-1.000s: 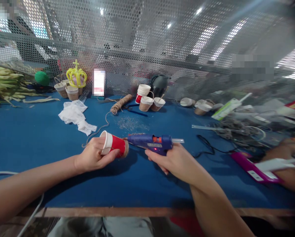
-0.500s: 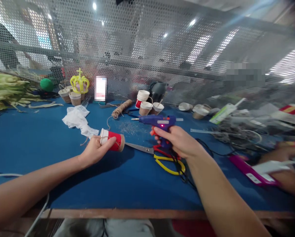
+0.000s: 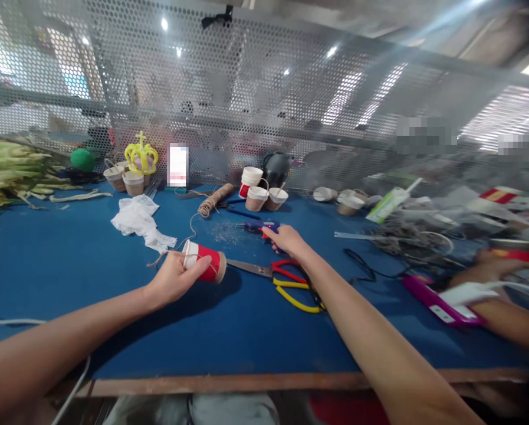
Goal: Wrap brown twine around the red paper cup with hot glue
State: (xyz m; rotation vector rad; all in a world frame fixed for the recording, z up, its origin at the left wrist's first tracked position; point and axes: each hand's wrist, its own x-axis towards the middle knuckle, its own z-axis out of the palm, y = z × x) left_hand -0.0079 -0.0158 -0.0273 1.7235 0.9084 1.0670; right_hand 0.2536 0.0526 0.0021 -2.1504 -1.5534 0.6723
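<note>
My left hand (image 3: 176, 277) is wrapped round a red and white paper cup (image 3: 207, 264) lying on its side in the grip, its brown base facing right. Thin twine runs over the cup and trails out to the left. Farther out, my right hand (image 3: 286, 239) grips a blue hot glue gun (image 3: 266, 225), whose nozzle points left over bits of dried glue on the table. Between the hands lie large scissors (image 3: 262, 270) with red and yellow handles, their blade tip beside the cup's base. My fingers hide part of the glue gun's handle.
A twine roll (image 3: 215, 199) and a white crumpled cloth (image 3: 138, 218) lie beyond my left hand. Small brown pots (image 3: 257, 199) stand along the mesh partition (image 3: 246, 94). At right are a purple power strip (image 3: 441, 301), wires, and another person's arm (image 3: 512, 319).
My right hand has carried the glue gun forward and left, lowering it toward the table near the dried glue. The left hand still holds the cup, almost unmoved.
</note>
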